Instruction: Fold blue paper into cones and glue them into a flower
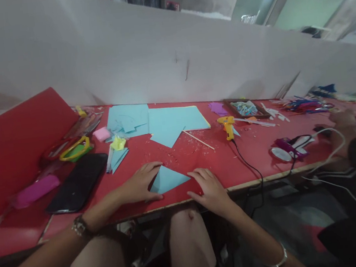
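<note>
A blue sheet of paper [170, 179], triangular in outline, lies on the red tabletop near its front edge. My left hand [141, 184] rests at the paper's left side, thumb and fingers spread around that corner. On the other side, my right hand [208, 188] has its fingers apart by the right-hand tip; whether it touches the paper I cannot tell. Beyond the hands lie larger blue sheets [176, 118] and a thin wooden stick [198, 140]. Small folded blue pieces [119, 159] sit to the left, beside a yellow-green wrapper [118, 143].
A yellow glue gun [228, 128] stands right of centre, its black cord running over the front edge. At left are a black phone [79, 184] and a pink object [38, 190]. A tray [265, 114] holds paper bits. Another person's hand [344, 124] is at far right.
</note>
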Motion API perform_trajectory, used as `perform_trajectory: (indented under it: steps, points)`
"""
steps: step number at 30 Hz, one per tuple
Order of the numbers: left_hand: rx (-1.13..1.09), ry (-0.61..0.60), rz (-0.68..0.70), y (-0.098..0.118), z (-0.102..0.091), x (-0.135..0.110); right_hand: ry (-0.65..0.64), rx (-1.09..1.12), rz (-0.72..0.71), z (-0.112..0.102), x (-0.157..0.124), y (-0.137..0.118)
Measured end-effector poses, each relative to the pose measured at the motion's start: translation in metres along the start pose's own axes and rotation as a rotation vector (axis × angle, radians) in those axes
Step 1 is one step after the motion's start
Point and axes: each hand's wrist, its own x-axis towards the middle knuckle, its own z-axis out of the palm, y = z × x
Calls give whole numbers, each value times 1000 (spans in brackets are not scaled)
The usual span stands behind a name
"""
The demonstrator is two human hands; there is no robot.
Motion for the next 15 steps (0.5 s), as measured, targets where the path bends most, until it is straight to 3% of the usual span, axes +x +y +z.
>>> perform_trajectory:
  steps: [3,6,11,15]
  points:
    - [-75,171,-46,14,14,-2,-43,62,-2,1,8,-4]
    - [-151,260,-11,19,16,1,-60,163,-28,-3,21,-4]
    - [-211,330,-19,3,-6,21,21,430,-144,-13,51,9]
    - [-298,352,28,-14,-30,41,28,508,-317,-20,80,14]
